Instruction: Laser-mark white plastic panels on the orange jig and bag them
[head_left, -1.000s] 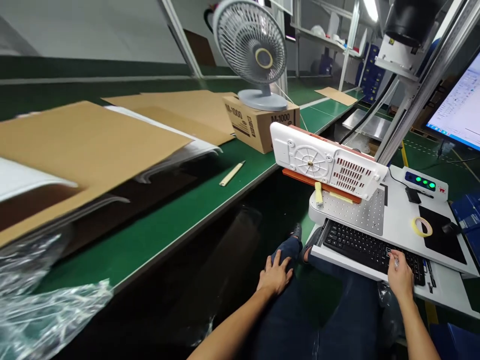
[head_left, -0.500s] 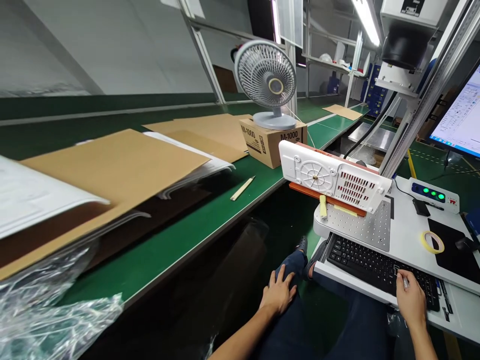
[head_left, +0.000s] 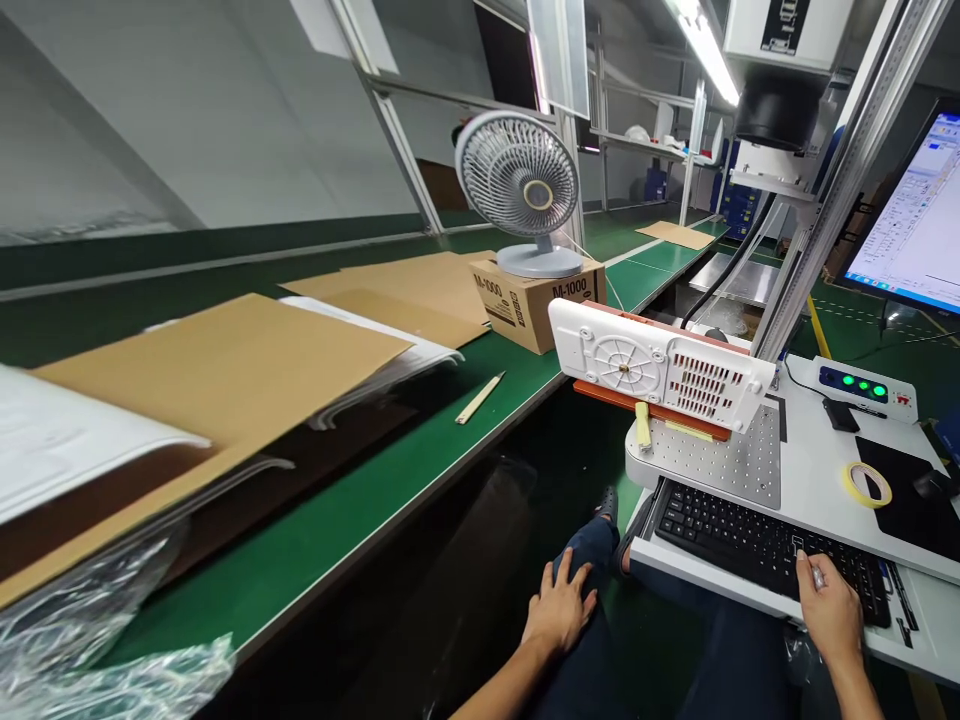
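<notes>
My left hand (head_left: 559, 608) rests on my knee with its fingers spread, holding nothing. At the near edge of the black keyboard (head_left: 735, 540), my right hand (head_left: 829, 600) is curled, with a small shiny item between its fingers that is too small to name. Above the keyboard, a white plastic panel (head_left: 626, 362) with a round ribbed pattern and slots stands tilted on an orange fixture (head_left: 675, 421). That fixture sits on a perforated metal plate (head_left: 757, 480). Neither hand touches the panel.
A fan (head_left: 517, 180) stands on a carton (head_left: 525, 305) on the green bench (head_left: 420, 470), beside cardboard sheets (head_left: 225, 370). At the right are yellow tape (head_left: 866, 484), a control box (head_left: 866, 386) and a monitor (head_left: 911, 215). A machine head (head_left: 780, 100) hangs above.
The view has shifted slightly, so the fan and bench items appear lower. Both hands keep nearly the same places and poses. More drawing marks show on the monitor.
</notes>
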